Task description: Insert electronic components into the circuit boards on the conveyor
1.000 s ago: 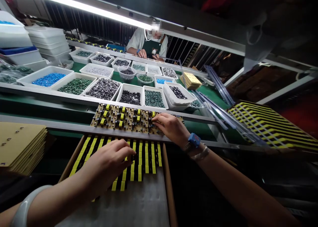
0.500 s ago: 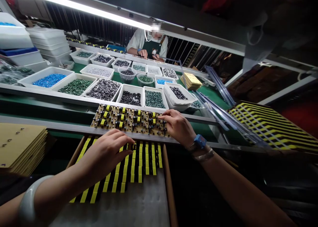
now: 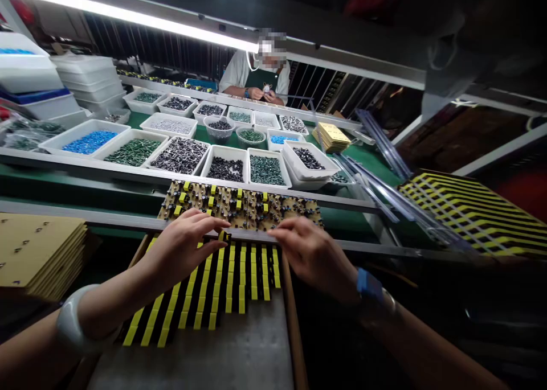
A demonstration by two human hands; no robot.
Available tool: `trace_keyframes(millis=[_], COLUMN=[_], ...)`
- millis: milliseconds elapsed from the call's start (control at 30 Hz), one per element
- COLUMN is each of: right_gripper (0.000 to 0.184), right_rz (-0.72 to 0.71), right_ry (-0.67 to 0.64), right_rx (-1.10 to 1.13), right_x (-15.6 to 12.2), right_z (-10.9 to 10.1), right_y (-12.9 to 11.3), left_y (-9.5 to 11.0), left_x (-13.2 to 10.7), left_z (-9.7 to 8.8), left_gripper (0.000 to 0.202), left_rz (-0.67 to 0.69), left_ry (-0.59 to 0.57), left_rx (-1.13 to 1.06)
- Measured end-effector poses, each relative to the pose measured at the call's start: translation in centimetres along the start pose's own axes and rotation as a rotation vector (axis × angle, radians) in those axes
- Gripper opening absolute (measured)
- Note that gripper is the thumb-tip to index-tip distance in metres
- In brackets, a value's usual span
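Note:
My left hand (image 3: pixel 184 237) is over the far end of a shallow box (image 3: pixel 293 327), pinching a small yellow-and-black transformer (image 3: pixel 223 235) between thumb and index finger. Rows of similar transformers (image 3: pixel 200 303) lie in the box below it. Just beyond, on a metal rail, is a row of brown circuit boards (image 3: pixel 222 209) crowded with small parts; several yellow transformers stand on the boards' left and middle parts. My right hand (image 3: pixel 310 253) hovers at the rail's near edge, right of the left hand and apart from it. Motion smears its bent fingers, and whatever they may hold is hidden.
White bins (image 3: pixel 179 155) of small components fill the green bench behind the rail. Brown boards (image 3: pixel 38 250) are stacked at left. Clear plastic tubes (image 3: pixel 376 182) and a yellow-and-black striped stack (image 3: pixel 474 213) are at right. A co-worker (image 3: pixel 256 77) sits opposite.
My right hand has come off the boards, moving toward me and slightly left. My left hand has moved slightly, and the transformer between its fingertips now shows more clearly.

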State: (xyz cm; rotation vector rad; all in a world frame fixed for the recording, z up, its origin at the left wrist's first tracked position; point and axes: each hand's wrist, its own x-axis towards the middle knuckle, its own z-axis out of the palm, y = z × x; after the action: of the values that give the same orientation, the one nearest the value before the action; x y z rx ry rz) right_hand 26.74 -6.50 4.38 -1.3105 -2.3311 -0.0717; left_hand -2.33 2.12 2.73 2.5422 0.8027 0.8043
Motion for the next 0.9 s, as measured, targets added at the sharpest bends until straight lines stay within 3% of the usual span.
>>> trace_keyframes(millis=[100, 200, 433, 667, 900], right_gripper=[0.028, 0.028, 0.015, 0.015, 0.019], right_rz=[-0.174, -0.215, -0.157, -0.157, -0.068], right_ry=[-0.157, -0.190, -0.081, 0.095, 0.130], right_rx=[0.057, 0.006, -0.039, -0.004, 0.190], right_x=[-2.1, -3.6, -4.7, -4.9, -4.4], right_z=[1.2, 2.9, 3.8, 3.4, 2.7], right_y=[-3.3, -5.1, -5.5, -5.7, -5.7], left_y=[-0.5, -0.5, -0.2, 0.1, -0.1], left_x=[0.8, 2.3, 5.1, 5.5, 5.5], left_z=[0.2, 0.8, 2.3, 2.1, 2.1], left_gripper=[0.021, 0.016, 0.021, 0.017, 0.017], left_rz=[0.017, 0.060, 0.074, 0.085, 0.102], left_ry=[0.038, 0.059, 0.048, 0.011, -0.050], left_rx=[0.025, 0.071, 0.269, 0.332, 0.363])
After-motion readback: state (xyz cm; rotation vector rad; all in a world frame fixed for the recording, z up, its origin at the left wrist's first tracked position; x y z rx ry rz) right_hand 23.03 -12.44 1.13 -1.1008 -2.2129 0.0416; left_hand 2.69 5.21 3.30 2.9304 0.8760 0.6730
